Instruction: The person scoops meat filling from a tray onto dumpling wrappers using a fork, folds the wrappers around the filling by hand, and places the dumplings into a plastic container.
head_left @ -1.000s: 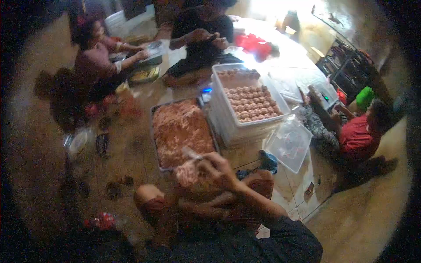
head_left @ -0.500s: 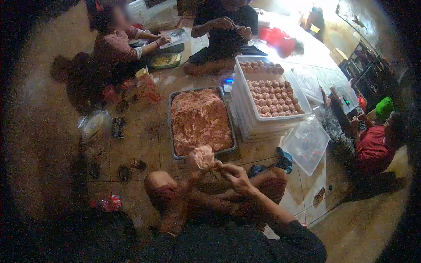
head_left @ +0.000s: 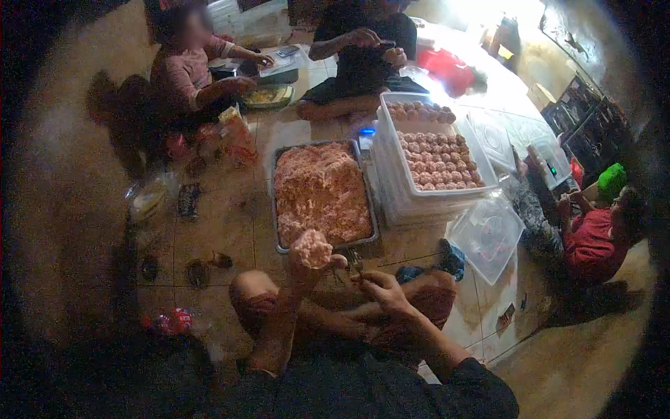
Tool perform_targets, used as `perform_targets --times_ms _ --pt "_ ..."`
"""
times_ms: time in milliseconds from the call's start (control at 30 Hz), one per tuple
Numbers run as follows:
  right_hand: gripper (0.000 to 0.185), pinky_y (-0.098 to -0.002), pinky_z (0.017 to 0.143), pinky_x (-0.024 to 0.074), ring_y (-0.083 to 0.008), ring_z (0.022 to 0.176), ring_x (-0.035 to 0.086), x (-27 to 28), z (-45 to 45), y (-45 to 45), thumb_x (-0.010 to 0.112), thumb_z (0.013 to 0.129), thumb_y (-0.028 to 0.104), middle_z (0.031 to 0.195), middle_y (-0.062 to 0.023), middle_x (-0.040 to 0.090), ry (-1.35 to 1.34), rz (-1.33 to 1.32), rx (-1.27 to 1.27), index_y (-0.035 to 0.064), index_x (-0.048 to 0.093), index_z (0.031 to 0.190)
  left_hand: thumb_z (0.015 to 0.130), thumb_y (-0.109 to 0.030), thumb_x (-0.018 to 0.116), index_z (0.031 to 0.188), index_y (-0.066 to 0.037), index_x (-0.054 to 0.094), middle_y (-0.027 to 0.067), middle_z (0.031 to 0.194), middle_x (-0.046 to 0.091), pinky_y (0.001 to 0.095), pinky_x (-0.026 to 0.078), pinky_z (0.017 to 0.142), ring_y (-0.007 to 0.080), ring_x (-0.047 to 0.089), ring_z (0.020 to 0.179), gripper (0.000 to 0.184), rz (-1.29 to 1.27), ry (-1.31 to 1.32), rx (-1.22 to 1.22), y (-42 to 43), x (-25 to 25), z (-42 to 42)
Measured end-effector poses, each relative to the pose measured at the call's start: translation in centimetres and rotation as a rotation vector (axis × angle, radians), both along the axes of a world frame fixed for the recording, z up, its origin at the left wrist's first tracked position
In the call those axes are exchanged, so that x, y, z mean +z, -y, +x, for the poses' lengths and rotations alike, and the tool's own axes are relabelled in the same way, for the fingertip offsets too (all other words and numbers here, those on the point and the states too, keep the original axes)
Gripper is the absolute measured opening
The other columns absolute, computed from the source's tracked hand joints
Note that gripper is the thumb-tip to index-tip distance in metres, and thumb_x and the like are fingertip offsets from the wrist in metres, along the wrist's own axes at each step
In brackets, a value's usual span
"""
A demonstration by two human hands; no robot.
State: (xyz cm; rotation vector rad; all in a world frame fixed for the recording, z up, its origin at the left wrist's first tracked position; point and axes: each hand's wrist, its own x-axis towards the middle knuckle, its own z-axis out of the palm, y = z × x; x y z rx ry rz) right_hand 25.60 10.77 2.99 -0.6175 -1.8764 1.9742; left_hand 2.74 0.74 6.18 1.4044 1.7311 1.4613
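My left hand cups a large lump of minced meat above the near edge of a dark rectangular tray. Inside that tray lies a big mass of minced meat, hollowed toward the near side. Just to the right, my right hand grips a small metal utensil; its exact kind is too blurred to make out. The utensil's head is beside my left thumb, apart from the top of the lump.
Stacked plastic boxes stand right of the tray, the top one holding rows of meatballs. A clear lid lies on the tiles. One person sits opposite, another at far left, a third at right.
My left hand has turned and shifted slightly left, and the lump looks rounder. My right hand's utensil has come away from the lump. The person at left has moved a hand toward the green-rimmed dish.
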Motion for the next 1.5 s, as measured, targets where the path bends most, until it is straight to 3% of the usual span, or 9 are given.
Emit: perform_targets --times_ms 200,300,533,633,1167,1267,1367,1433,1500 --pt "0.020 -0.0308 0.080 0.0501 -0.0135 0.092 0.061 -2.5 -2.0 0.5 0.059 0.099 0.010 0.106 -0.0044 0.066 -0.134 0.083 0.035 -0.0017 0.066 0.114 0.089 -0.037 0.073 0.082 -0.006 0.055 0.0014 0.075 0.050 0.0333 0.048 0.064 0.0181 0.053 0.067 0.037 0.005 0.061 0.008 -0.2 -0.8 1.7" --pt "0.022 -0.0310 0.074 0.0490 -0.0162 0.088 0.060 3.9 -3.0 0.2 0.060 0.093 0.001 0.103 -0.0065 0.064 0.048 0.709 -0.101 0.0006 0.067 0.114 0.089 -0.037 0.073 0.082 -0.005 0.055 0.0016 0.076 0.051 0.0332 0.049 0.065 0.0180 0.053 0.067 0.037 0.012 0.197 0.025 0.1 -0.9 1.0" --pt "0.022 -0.0281 0.071 0.0478 -0.0124 0.078 0.057 0.5 -1.0 -1.1 0.056 0.101 0.013 0.085 -0.0026 0.062 0.100 -0.023 -0.065 -0.0001 0.067 0.114 0.088 -0.037 0.074 0.084 -0.005 0.056 0.0021 0.077 0.052 0.0328 0.049 0.065 0.0178 0.054 0.069 0.037 0.086 0.542 0.074 1.9 -1.0 -1.8" --pt "0.026 -0.0290 0.068 0.0472 -0.0107 0.073 0.055 -1.5 -1.6 -1.1 0.054 0.103 0.020 0.081 -0.0027 0.060 0.194 0.279 -0.225 -0.0005 0.067 0.111 0.088 -0.036 0.075 0.084 -0.005 0.056 0.0023 0.078 0.052 0.0327 0.050 0.065 0.0177 0.054 0.069 0.037 0.111 0.590 0.077 2.3 -1.0 -2.1" --pt "0.029 -0.0349 0.063 0.0472 -0.0156 0.072 0.061 -15.4 -1.7 -4.5 0.053 0.103 0.025 0.079 -0.0086 0.066 0.445 0.388 -0.288 0.0017 0.069 0.109 0.086 -0.035 0.077 0.087 -0.005 0.057 0.0033 0.081 0.055 0.0320 0.051 0.067 0.0172 0.056 0.072 0.037 0.097 0.686 0.034 3.2 -1.8 -1.8" --pt "0.030 -0.0379 0.066 0.0489 -0.0202 0.077 0.063 -12.6 2.2 -2.1 0.052 0.103 0.023 0.084 -0.0132 0.069 0.623 -0.313 -0.029 0.0010 0.069 0.115 0.085 -0.035 0.078 0.088 -0.005 0.057 0.0035 0.082 0.055 0.0318 0.051 0.067 0.0171 0.056 0.072 0.037 0.097 0.693 0.039 3.3 -2.0 -1.6" --pt "0.032 -0.0365 0.066 0.0495 -0.0198 0.077 0.064 -7.8 3.0 -1.2 0.052 0.104 0.025 0.085 -0.0118 0.069 0.527 0.807 0.055 0.0006 0.067 0.119 0.085 -0.035 0.078 0.088 -0.005 0.057 0.0037 0.082 0.056 0.0317 0.052 0.067 0.0170 0.057 0.073 0.037 0.092 0.707 0.039 3.3 -2.4 -1.4" --pt "0.035 -0.0353 0.066 0.0501 -0.0156 0.079 0.064 -6.3 1.8 -1.6 0.054 0.104 0.029 0.086 -0.0086 0.068 0.516 0.171 -0.229 0.0005 0.066 0.120 0.085 -0.035 0.078 0.089 -0.004 0.058 0.0038 0.083 0.056 0.0316 0.052 0.067 0.0169 0.057 0.073 0.037 0.088 0.702 0.045 3.1 -2.5 -1.1" --pt "0.036 -0.0343 0.065 0.0504 -0.0147 0.077 0.064 -6.5 0.6 -2.4 0.056 0.103 0.031 0.087 -0.0077 0.068 0.441 0.174 -0.266 0.0003 0.067 0.119 0.084 -0.035 0.079 0.089 -0.004 0.058 0.0040 0.083 0.056 0.0315 0.052 0.067 0.0169 0.057 0.073 0.037 0.088 0.706 0.047 2.9 -2.6 -1.1"
